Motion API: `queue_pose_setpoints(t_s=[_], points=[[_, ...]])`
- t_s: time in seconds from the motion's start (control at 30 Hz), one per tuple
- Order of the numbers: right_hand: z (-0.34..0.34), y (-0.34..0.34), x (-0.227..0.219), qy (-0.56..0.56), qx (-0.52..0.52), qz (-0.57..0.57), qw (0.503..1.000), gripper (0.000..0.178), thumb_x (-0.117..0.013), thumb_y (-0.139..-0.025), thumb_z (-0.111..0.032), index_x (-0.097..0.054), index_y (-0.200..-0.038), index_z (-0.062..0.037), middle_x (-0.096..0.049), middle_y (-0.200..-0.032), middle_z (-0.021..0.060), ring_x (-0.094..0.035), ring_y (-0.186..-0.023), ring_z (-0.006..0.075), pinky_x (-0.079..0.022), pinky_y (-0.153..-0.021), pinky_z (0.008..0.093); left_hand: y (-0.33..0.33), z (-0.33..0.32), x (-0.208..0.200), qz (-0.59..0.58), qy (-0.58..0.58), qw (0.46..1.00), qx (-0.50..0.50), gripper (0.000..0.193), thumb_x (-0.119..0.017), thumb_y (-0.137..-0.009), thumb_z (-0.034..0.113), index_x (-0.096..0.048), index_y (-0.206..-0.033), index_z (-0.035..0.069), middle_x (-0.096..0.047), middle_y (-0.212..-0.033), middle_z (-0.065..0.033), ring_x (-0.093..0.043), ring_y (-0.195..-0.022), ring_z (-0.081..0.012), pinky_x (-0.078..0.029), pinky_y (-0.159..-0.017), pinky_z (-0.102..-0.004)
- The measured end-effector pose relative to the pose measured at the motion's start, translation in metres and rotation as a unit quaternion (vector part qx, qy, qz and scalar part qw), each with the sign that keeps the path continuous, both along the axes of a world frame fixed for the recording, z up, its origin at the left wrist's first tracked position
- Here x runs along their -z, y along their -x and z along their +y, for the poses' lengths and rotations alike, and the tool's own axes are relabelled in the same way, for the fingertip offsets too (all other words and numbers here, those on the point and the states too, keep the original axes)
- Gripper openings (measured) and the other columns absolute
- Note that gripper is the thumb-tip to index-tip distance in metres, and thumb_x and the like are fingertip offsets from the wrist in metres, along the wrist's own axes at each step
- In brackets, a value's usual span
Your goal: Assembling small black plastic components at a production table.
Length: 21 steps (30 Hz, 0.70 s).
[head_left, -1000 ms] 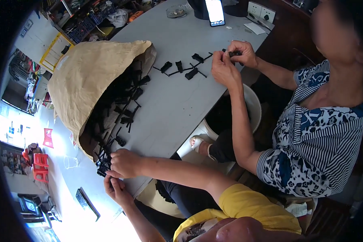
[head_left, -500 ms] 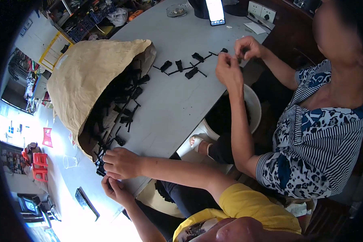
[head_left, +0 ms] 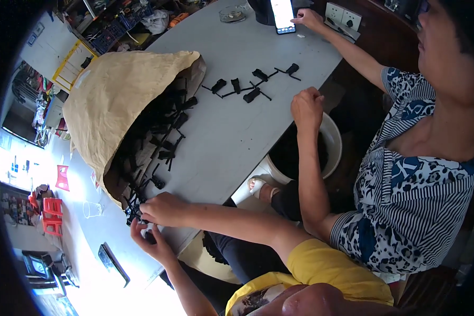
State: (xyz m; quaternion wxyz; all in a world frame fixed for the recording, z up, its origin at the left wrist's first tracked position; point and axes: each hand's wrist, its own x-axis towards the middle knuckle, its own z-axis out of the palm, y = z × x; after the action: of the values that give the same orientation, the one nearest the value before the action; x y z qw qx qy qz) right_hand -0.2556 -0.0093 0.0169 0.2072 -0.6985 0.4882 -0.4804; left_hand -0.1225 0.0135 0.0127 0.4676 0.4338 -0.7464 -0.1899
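Note:
My left hand (head_left: pixel 155 245) is at the table's near left edge, fingers curled round a small black plastic part (head_left: pixel 150 238), mostly hidden. Just above it my right hand (head_left: pixel 166 209) reaches in from the right, its fingers bent down at black parts (head_left: pixel 134 209) by the mouth of a brown paper sack (head_left: pixel 113 100). What those fingertips grip is hidden. Out of the sack spills a heap of black plastic parts with thin rods (head_left: pixel 166 147).
Several such parts (head_left: pixel 253 95) lie farther right on the grey table (head_left: pixel 210 158). Across from me a co-worker's hand (head_left: pixel 306 20) touches a lit phone (head_left: pixel 283 16); the other hand (head_left: pixel 307 108) is above a white bucket (head_left: pixel 332 142). A dark flat device (head_left: pixel 113 264) lies at left.
My left thumb and forefinger have spread a little, and my right hand has shifted slightly right. The co-worker put a black part on the table and reached one hand to the phone.

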Motion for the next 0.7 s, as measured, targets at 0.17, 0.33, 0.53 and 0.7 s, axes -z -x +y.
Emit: queue_pose_setpoints(t_s=[0.17, 0.33, 0.53, 0.7], points=[[-0.004, 0.003, 0.000, 0.014, -0.033, -0.165, 0.986, 0.014, -0.056, -0.081, -0.015, -0.052, -0.075, -0.0025, -0.058, -0.065, 0.0120, -0.057, -0.060, 0.0279, -0.044, -0.055, 0.0365, 0.000, 0.004, -0.004, 0.177, -0.080, 0.978, -0.071, 0.025, -0.052, -0.088, 0.012, -0.046, -0.111, 0.005, -0.045, -0.078, 0.0012, -0.037, -0.061, -0.0046, -0.030, -0.051, -0.0178], [-0.001, 0.003, -0.003, -0.044, -0.117, -0.306, 0.944, 0.009, -0.059, -0.078, -0.009, -0.054, -0.075, -0.0026, -0.055, -0.058, 0.0054, -0.054, -0.049, 0.0128, -0.043, -0.046, 0.0287, -0.003, 0.007, -0.003, 0.261, -0.138, 0.955, -0.001, 0.014, -0.051, -0.090, 0.020, -0.048, -0.091, 0.006, -0.041, -0.065, 0.0055, -0.030, -0.051, -0.0007, -0.020, -0.043, -0.0166], [0.017, 0.007, -0.001, -0.136, -0.219, -0.421, 0.870, 0.014, -0.064, -0.080, -0.013, -0.055, -0.080, -0.0023, -0.056, -0.067, 0.0017, -0.054, -0.057, 0.0078, -0.043, -0.050, 0.0215, -0.011, 0.019, -0.001, 0.257, -0.176, 0.949, 0.050, 0.011, -0.046, -0.085, 0.011, -0.043, -0.076, 0.006, -0.049, -0.081, -0.0029, -0.036, -0.053, -0.0041, -0.030, -0.047, -0.0166], [0.057, 0.008, -0.004, -0.214, -0.209, -0.487, 0.821, 0.013, -0.063, -0.082, -0.015, -0.057, -0.084, -0.0039, -0.057, -0.082, 0.0025, -0.054, -0.072, 0.0083, -0.045, -0.061, 0.0212, -0.016, 0.031, -0.011, 0.278, -0.232, 0.909, 0.209, 0.020, -0.061, -0.073, 0.014, -0.044, -0.073, 0.005, -0.052, -0.093, -0.0075, -0.051, -0.079, -0.0162, -0.041, -0.072, -0.0261]])
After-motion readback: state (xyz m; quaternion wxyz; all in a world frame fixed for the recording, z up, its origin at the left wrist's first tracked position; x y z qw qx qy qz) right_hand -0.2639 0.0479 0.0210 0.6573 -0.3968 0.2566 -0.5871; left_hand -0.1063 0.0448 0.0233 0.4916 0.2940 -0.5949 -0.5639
